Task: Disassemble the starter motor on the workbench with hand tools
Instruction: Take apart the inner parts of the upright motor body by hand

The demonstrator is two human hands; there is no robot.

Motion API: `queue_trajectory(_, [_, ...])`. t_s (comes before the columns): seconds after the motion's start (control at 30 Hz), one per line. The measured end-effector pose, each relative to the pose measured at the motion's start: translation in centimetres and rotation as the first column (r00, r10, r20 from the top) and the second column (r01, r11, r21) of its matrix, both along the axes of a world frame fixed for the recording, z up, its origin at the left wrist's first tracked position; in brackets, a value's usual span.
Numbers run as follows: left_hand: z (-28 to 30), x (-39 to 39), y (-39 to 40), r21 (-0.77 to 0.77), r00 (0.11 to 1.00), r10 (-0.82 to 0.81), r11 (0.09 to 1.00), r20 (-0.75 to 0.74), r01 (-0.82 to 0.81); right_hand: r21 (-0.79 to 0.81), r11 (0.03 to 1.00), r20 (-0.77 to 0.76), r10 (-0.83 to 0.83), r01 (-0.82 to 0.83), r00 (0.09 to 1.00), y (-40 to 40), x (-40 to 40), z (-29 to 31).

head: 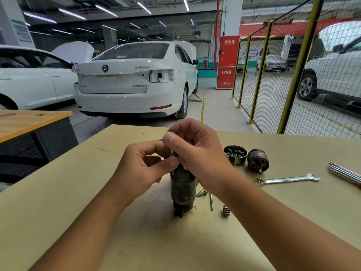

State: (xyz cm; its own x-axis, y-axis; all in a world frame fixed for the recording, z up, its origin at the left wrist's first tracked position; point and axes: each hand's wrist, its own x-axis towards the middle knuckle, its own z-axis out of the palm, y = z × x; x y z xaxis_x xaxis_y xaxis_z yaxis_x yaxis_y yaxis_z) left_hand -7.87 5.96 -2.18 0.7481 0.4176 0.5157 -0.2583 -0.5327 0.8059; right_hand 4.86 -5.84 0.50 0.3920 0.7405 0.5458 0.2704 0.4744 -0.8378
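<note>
Right hand: fingers curled, pinching a small metal part at top of starter motor body; what the part is, too blurred to tell.
Left hand: fingers curled, thumb and forefinger closed on upper end of same body, steadying it.
Starter motor body: dark, worn cylinder, standing upright on workbench, near its middle; black terminal piece with thin metal tabs at lower end, touching bench top.
Bolts: short, loose, lying just right of body base.
Long through-bolt: lying flat, beside the short bolts.
Small pinion gear: on its side, near right forearm.
Round end cover: metal-rimmed, dark interior, beyond right wrist.
Armature: copper windings visible, shaft pointing towards viewer, touching or just beside end cover.
Combination spanner: flat on bench, right of armature, ring end nearest the hands.
Bundle of silver rods or tool shafts: far right edge of bench, partly cut off.
Second workbench: orange-topped, far left.
White saloon car: behind bench, tail lamp removed.
Yellow-framed mesh fence: right side.
Red fire cabinet: against pillar.
</note>
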Motion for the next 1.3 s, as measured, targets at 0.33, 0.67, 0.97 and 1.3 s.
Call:
queue_trajectory(0.33, [0.3,0.0,0.0,-0.021,1.000,-0.017,1.000,0.010,0.017,-0.020,1.000,-0.016,0.007,-0.007,1.000,-0.1,0.1,0.1])
queue_trajectory(0.67, [0.6,-0.9,0.6,0.100,0.986,-0.022,0.994,-0.165,0.038,0.016,0.999,-0.075,0.046,-0.045,0.996,-0.3,0.1,0.8])
queue_trajectory(0.97, [0.5,-0.9,0.7,0.126,0.988,0.031,0.992,-0.148,-0.012,0.061,0.997,-0.143,-0.036,0.046,0.989,-0.4,1.1,1.8])
queue_trajectory(1.3, [1.2,-0.4,-0.9,0.133,1.000,0.031,0.991,-0.003,-0.030,0.020,0.977,0.019,-0.215,0.214,0.976,-1.1,1.3,2.7])
